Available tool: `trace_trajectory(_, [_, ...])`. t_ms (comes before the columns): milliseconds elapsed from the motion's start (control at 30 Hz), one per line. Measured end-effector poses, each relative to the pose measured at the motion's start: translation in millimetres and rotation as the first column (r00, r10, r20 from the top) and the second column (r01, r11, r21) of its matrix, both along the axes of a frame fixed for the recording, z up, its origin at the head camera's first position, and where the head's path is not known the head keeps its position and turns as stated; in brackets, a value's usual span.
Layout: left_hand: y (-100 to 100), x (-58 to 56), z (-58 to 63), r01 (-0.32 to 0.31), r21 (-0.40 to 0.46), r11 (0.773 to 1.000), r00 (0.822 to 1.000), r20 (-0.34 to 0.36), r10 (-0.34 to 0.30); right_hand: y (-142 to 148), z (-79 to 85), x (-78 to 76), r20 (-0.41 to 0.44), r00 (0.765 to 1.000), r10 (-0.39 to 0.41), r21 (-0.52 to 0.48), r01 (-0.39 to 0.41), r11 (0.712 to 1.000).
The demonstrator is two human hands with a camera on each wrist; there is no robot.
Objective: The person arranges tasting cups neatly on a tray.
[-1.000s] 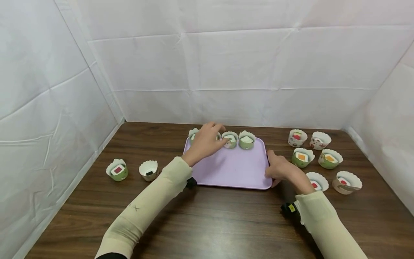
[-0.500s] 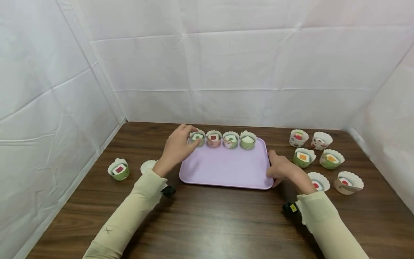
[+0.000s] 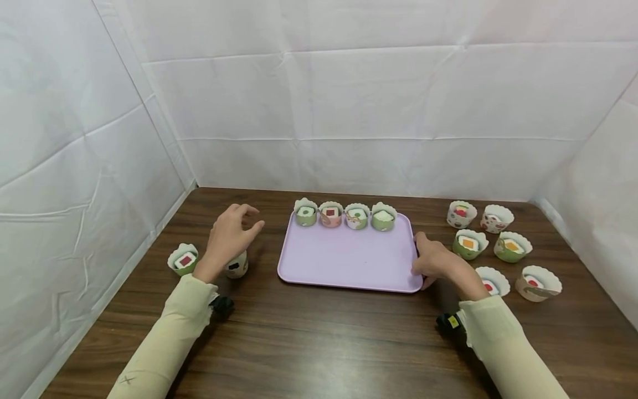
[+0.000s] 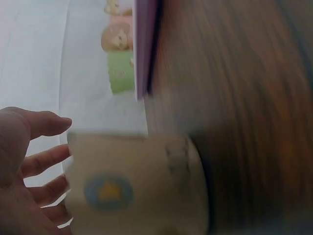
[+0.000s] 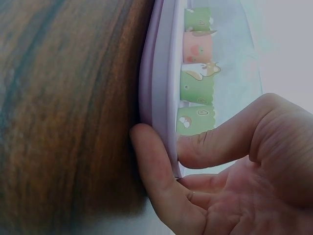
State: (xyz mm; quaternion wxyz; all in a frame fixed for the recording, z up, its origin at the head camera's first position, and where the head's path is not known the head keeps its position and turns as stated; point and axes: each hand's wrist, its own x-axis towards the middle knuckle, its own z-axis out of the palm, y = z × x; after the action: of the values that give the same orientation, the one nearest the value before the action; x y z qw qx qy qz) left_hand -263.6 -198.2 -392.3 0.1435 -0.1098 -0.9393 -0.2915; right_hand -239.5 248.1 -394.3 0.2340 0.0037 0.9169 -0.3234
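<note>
A worktop (image 3: pixel 349 332) of dark brown wood, its grain running in fine darker streaks, spreads across the lower part of the head view. Behind its far edge rises a white cloth backdrop (image 3: pixel 349 94), crossed by horizontal and vertical fold creases. Similar pale sheeting forms a wrinkled left wall (image 3: pixel 60 166) and a right wall (image 3: pixel 603 160), enclosing the wood on three sides. The light is soft, leaving a pale sheen (image 3: pixel 324 371) on the near part of the worktop.

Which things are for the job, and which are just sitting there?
Probably for the job: purple tray, held by the right hand; four cups on it; paper cup by the left hand.

Perhaps just standing about: six cups on the right; far-left cup.
</note>
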Motion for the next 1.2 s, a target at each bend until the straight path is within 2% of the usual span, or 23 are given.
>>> trace_trajectory(133, [-13, 2.3, 3.3, -0.023, -0.018, 1.000, 1.000, 0.007, 0.024, 1, 0.3, 0.3, -0.002, 1.000, 0.002, -0.002, -0.002, 1.000])
trace_trajectory(333, [-26, 3.1, 15.3, -0.037, -0.026, 0.999, 0.999, 0.028, 0.038, 2, 1.6, -1.6, 0.000, 1.000, -0.005, 0.007, 0.005, 1.000])
trace_trajectory(600, [-48, 7.1, 29.4, 0.019, -0.009, 1.000, 0.990, 0.138, -0.017, 1, 2.5, -1.5, -0.002, 1.000, -0.004, 0.016, 0.004, 1.000])
trace_trajectory(733, [-60, 8.0, 33.8, 0.045, 0.001, 0.999, 0.974, 0.222, -0.045, 0, 0.7, -0.7, -0.008, 1.000, 0.000, 0.008, 0.000, 1.000])
trace_trajectory(900, [-73, 9.3, 40.1, 0.128, -0.017, 0.992, 0.942, 0.315, -0.116, 0, 0.1, 0.2, -0.010, 1.000, -0.001, 0.003, 0.001, 1.000])
trace_trajectory(1200, [-95, 11.5, 44.5, 0.229, -0.038, 0.973, 0.902, 0.384, -0.198, 0, -0.9, 0.2, -0.032, 0.999, 0.006, 0.012, -0.006, 1.000])
